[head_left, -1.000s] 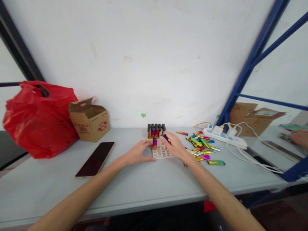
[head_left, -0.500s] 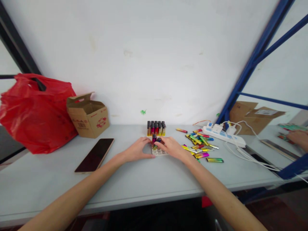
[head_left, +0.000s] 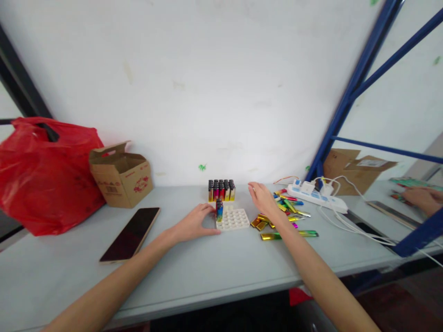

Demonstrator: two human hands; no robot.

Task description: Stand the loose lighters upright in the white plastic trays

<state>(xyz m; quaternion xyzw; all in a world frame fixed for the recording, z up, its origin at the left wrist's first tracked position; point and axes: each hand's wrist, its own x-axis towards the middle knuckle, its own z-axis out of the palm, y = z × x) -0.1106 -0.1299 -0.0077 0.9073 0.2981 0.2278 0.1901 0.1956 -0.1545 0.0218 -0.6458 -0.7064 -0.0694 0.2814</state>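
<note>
My left hand (head_left: 192, 224) rests at the left end of a white tray with round holes (head_left: 237, 220). Its thumb and fingers are spread apart along the tray's left side, close to the edge. A few lighters (head_left: 219, 211) with black tops stand upright in the left end of that tray, one of them blue. My right hand (head_left: 263, 201) is over the left part of a pile of shiny coloured lighters (head_left: 289, 205), fingers stretched out, with nothing visible in them. Behind the tray stands an upright block of black-topped lighters (head_left: 221, 190).
Left of my arm lie a phone (head_left: 131, 235), an open cardboard box (head_left: 121, 177) and a red plastic bag (head_left: 51, 175). At right are a white power strip (head_left: 316, 199) with cables and a blue metal frame (head_left: 341, 110). Another person's hand (head_left: 420, 198) is at far right.
My right hand has left the tray and moved right, over the loose lighters. Lighters now stand in the tray's left end. My left hand stays beside the tray; the view has shifted slightly.
</note>
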